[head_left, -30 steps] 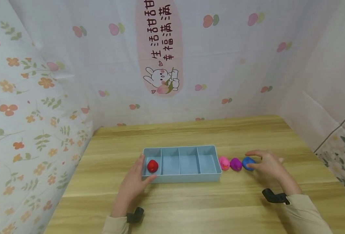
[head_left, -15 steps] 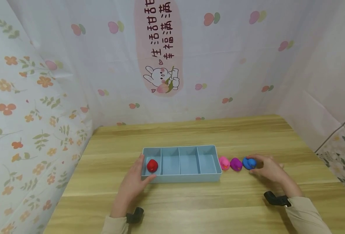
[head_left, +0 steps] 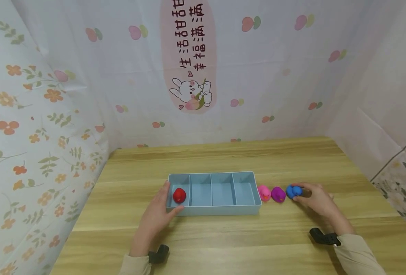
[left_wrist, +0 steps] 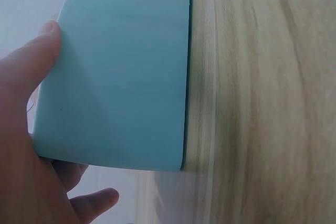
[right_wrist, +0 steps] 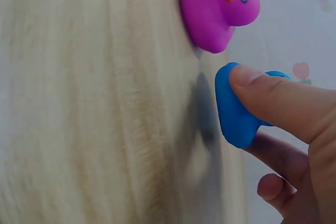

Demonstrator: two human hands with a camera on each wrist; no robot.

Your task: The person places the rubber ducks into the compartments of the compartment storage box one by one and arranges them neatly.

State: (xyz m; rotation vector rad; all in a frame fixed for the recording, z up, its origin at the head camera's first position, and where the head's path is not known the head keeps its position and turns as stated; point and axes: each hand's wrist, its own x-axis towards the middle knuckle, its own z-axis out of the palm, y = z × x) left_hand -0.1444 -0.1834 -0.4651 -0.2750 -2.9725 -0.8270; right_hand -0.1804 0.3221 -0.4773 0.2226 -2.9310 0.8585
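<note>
A blue rubber duck (right_wrist: 236, 111) is pinched between the thumb and fingers of my right hand (head_left: 318, 200). In the right wrist view its shadow lies apart from it on the wood. Just left of it stand a purple rubber duck (head_left: 278, 194) and a pink rubber duck (head_left: 264, 193), the pink one close by the box's right end. My left hand (head_left: 157, 210) grips the left end of a light blue divided box (head_left: 220, 210), thumb over the front rim and fingers along the end wall. A red rubber duck (head_left: 179, 195) sits in the leftmost compartment.
The box stands on a wood-grain table (head_left: 210, 244). A patterned cloth (head_left: 134, 76) hangs behind it, with more flowered cloth at the left and right sides. Black wrist mounts (head_left: 324, 236) sit on both forearms.
The right hand's fingers have shifted from over the blue duck to its right side and now pinch it. A small gap has opened between it and the purple duck. The left hand stays put.
</note>
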